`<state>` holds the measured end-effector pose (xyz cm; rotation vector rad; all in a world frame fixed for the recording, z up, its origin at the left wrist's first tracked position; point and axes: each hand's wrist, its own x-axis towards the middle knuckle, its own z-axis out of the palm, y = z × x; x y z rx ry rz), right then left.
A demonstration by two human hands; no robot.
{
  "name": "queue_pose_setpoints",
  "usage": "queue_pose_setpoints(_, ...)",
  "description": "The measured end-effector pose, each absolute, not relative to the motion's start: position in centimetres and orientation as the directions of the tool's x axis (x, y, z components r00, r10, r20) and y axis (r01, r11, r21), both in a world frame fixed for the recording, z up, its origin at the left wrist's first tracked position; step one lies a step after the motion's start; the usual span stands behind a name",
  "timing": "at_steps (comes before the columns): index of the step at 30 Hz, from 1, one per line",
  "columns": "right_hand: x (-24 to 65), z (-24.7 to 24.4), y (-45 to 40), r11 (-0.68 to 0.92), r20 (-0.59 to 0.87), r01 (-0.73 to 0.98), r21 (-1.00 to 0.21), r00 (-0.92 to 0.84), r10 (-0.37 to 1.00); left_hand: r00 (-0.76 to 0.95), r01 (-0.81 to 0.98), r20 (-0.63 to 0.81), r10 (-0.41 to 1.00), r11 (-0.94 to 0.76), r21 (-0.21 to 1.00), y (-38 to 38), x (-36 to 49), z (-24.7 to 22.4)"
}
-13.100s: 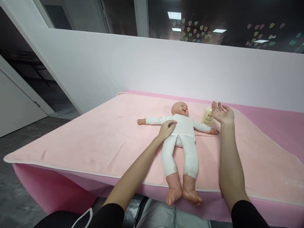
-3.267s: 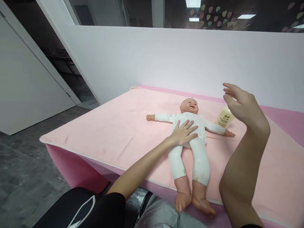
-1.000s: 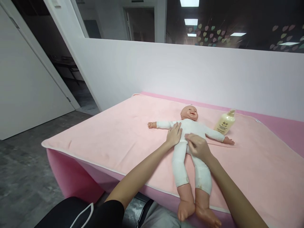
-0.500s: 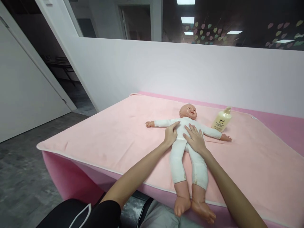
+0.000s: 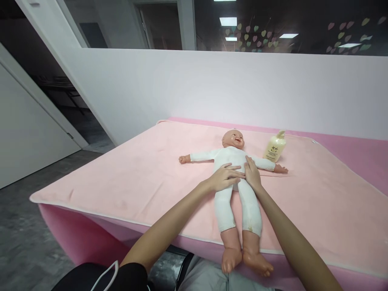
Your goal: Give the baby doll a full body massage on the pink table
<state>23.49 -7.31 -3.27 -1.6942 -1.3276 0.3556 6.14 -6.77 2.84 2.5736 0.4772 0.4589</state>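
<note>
A baby doll [image 5: 233, 155] with a white cloth body lies face up on a pink blanket [image 5: 145, 173], its head toward the wall and its feet over the near edge. My left hand [image 5: 226, 178] rests flat across the doll's lower belly, fingers stretched out and pointing right. Along the right side of the belly lies my right hand [image 5: 252, 173], its fingers extended toward the doll's chest. Both hands touch the doll without gripping it. The left fingertips reach close to the right hand.
A pale yellow pump bottle [image 5: 275, 147] stands on the blanket beside the doll's arm at the right. Behind the table rises a white wall [image 5: 197, 89] with a dark window above. The blanket's edge hangs over the table front.
My left hand has slid from the side of the doll's torso across its belly. My right hand has shifted from the belly's middle to its right side. The view has turned slightly right.
</note>
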Motion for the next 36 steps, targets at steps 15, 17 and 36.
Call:
queue_pose_setpoints(15,22.9,-2.5,-7.7,0.051,0.298,0.446,-0.893,0.504,0.81,0.687,0.555,0.203,0.698,-0.684,0.473,-5.4,6.1,1.9)
queue_pose_setpoints(17,22.9,-2.4,-7.7,0.042,0.286,0.438,-0.898,0.507,0.813,0.636,0.587,0.198,0.745,-0.635,0.503,-5.1,6.0,1.6)
queue_pose_setpoints(36,21.8,-1.8,-7.9,0.045,0.296,0.42,-0.906,0.555,0.777,0.326,0.608,0.319,0.89,-0.456,0.65,-3.5,6.1,-0.9)
